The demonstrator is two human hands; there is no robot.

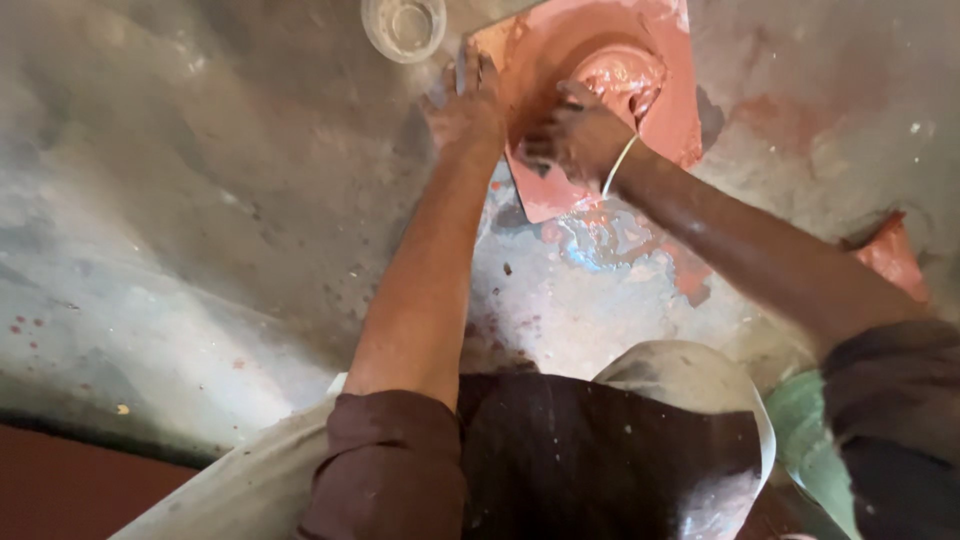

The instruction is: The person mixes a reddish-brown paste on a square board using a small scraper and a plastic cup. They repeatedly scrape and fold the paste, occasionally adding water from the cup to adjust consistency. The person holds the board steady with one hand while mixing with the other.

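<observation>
A square reddish-brown slab (660, 120), wet with red slurry, lies flat on the stained floor at the top centre. A lump of glossy red paste (622, 72) sits on it. My left hand (465, 105) presses flat on the slab's left edge, fingers spread and smeared with red. My right hand (578, 135) is curled on the slab just below the lump, fingers bent and touching the paste; whether it grips anything is hidden. A pale band circles my right wrist.
A clear glass bowl (404, 26) stands just beyond the slab at the top. Red smears and a wet patch (600, 240) mark the grey floor below the slab. A reddish lump (893, 255) lies at the right. My dark apron (600, 460) fills the bottom.
</observation>
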